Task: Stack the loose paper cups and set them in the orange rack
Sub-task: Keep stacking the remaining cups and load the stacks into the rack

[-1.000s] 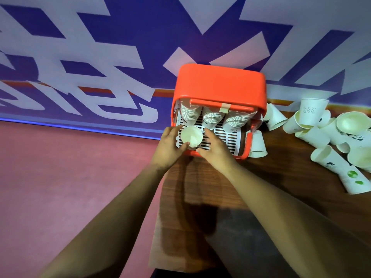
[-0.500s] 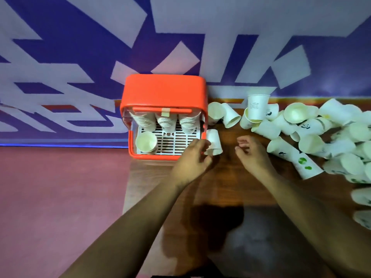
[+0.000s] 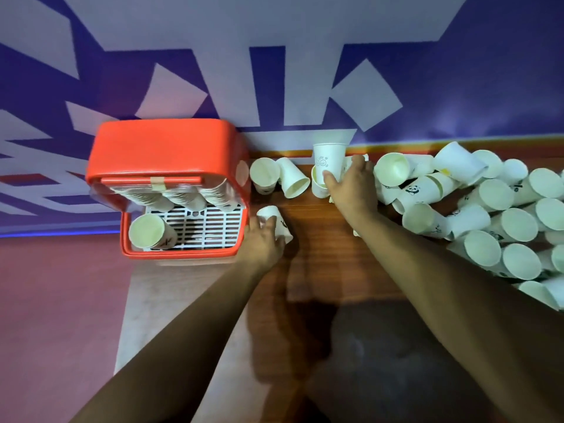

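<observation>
My left grip (image 3: 264,239) wraps the small cup (image 3: 270,213) and hides much of its side. My right grip (image 3: 351,184), pinching the upright cup (image 3: 328,158), covers its base and most of whatever lies behind. The lid of the orange rack (image 3: 164,148) hides the far ends of the stacks (image 3: 181,198) inside. The cup heap (image 3: 494,193) runs off the right edge; its prints are too small to read.

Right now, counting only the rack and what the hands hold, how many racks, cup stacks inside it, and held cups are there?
Orange rack: 1
Stacks in it: 4, three back stacks and one front stack
Held cups: 2, the cup beside the rack in the left hand, the upright cup in the right hand
Total: 7
</observation>
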